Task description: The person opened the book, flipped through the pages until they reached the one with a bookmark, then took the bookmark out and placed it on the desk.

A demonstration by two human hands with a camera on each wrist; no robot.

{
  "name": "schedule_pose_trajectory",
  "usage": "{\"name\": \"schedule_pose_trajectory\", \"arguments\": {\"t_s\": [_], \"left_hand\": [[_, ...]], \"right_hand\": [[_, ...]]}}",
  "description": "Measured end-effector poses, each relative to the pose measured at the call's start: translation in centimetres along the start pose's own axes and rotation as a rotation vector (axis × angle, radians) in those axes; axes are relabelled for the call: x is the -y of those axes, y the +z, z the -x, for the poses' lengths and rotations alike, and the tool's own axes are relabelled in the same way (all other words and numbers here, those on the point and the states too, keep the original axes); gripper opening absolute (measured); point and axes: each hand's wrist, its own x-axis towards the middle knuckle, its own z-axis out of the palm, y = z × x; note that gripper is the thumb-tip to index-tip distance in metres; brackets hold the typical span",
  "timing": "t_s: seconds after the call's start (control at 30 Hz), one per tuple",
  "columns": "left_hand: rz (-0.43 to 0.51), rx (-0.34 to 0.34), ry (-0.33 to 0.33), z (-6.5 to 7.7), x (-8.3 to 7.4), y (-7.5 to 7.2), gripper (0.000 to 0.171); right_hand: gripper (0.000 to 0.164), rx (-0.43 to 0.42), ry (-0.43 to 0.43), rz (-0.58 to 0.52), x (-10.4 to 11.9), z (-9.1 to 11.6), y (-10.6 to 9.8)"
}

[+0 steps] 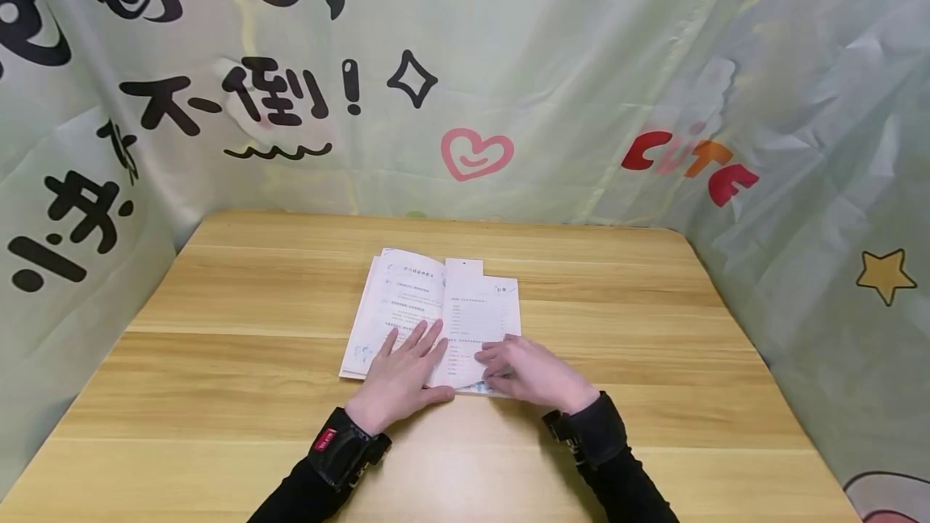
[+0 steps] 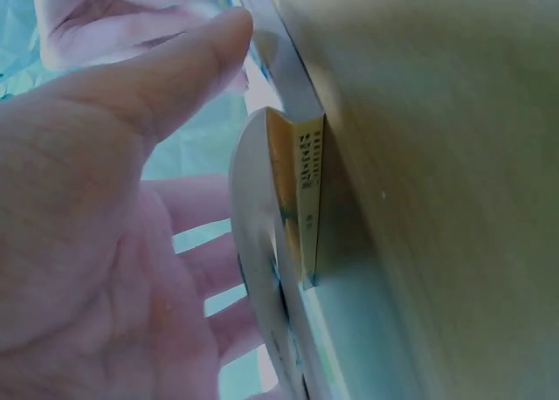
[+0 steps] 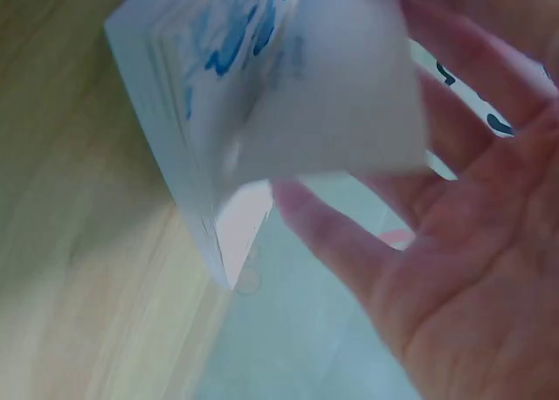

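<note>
An open book [image 1: 395, 297] with printed pages lies on the wooden table. My left hand [image 1: 400, 378] rests across the lower part of the left page and the fold, fingers spread. In the left wrist view, the yellow spine [image 2: 309, 199] shows beneath that hand. At the lower right corner, my right hand [image 1: 534, 372] pinches a page [image 1: 475, 309]. This page [image 3: 349, 94] is raised from the stack in the right wrist view, with the thumb at its edge and fingers behind it. Blue print shows on the sheet beneath.
A pale strip [image 1: 465, 266] sticks up past the book's top edge near the fold. The wooden table [image 1: 617, 321] extends around the book. Printed cloth [image 1: 567, 87] hangs behind the table and along both sides.
</note>
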Motion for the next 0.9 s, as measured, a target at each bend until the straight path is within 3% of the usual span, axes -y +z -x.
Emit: {"name": "schedule_pose_trajectory", "arguments": {"t_s": [0.1, 0.2, 0.3, 0.4, 0.5, 0.57, 0.63, 0.77, 0.9], "left_hand": [[-0.023, -0.035, -0.006, -0.2, -0.2, 0.2, 0.07], [-0.056, -0.088, -0.016, -0.4, -0.4, 0.4, 0.064], [-0.057, -0.172, -0.032, -0.7, -0.6, 0.6, 0.068], [-0.01, -0.292, -0.051, -1.0, -0.6, 0.7, 0.085], [0.024, -0.434, -0.056, -1.2, -0.5, 0.4, 0.102], [-0.002, -0.496, -0.054, -1.3, -0.3, 0.0, 0.109], [-0.081, -0.514, -0.054, -1.3, -0.1, -0.2, 0.109], [-0.235, -0.424, -0.036, -1.1, 0.3, -0.4, 0.092], [-0.231, -0.269, 0.057, -0.9, 0.5, 0.0, 0.069]], "right_hand": [[0.006, -0.154, -0.065, 0.056, -0.1, -0.3, 0.0], [0.015, -0.391, -0.117, 0.083, -0.1, -0.7, 0.0], [0.03, -0.605, -0.098, 0.067, 0.0, -1.0, -0.2], [0.036, -0.706, -0.032, 0.041, -0.1, -1.0, -0.1], [0.033, -0.637, 0.008, 0.016, -0.1, -1.0, 0.1], [0.036, -0.509, 0.015, 0.016, -0.1, -0.9, 0.3], [0.046, -0.354, 0.009, 0.018, 0.0, -0.7, 0.6], [0.071, -0.11, -0.002, 0.033, 0.1, -0.4, 1.0], [0.074, -0.001, 0.0, 0.037, 0.0, -0.3, 1.2]]}}
